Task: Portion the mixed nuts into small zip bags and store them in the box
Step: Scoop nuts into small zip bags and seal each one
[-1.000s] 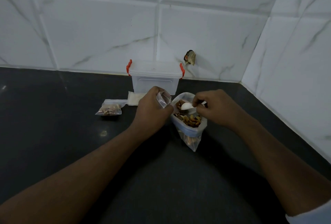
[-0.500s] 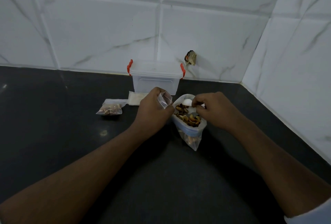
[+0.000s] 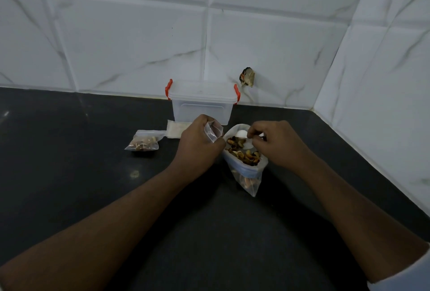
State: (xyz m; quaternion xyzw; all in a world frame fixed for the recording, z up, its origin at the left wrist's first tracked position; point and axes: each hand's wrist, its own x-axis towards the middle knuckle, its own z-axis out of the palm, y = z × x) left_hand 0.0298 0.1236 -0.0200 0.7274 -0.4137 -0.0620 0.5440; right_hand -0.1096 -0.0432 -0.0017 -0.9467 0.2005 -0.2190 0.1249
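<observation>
A large clear bag of mixed nuts (image 3: pixel 246 169) stands open on the black counter. My right hand (image 3: pixel 274 144) pinches a white spoon (image 3: pixel 240 133) whose bowl sits over the nuts at the bag's mouth. Just left of it, my left hand (image 3: pixel 197 144) grips a small empty zip bag (image 3: pixel 213 130). A filled small zip bag (image 3: pixel 143 143) lies further left. A clear box (image 3: pixel 202 104) with red latches and its lid on stands behind, against the wall.
A flat stack of small empty zip bags (image 3: pixel 174 129) lies in front of the box's left corner. White tiled walls close the counter at the back and the right. A small brown object (image 3: pixel 247 76) sticks on the wall.
The spoon has moved from above the nuts toward the far rim of the big bag. My left hand has stayed put with the small bag.
</observation>
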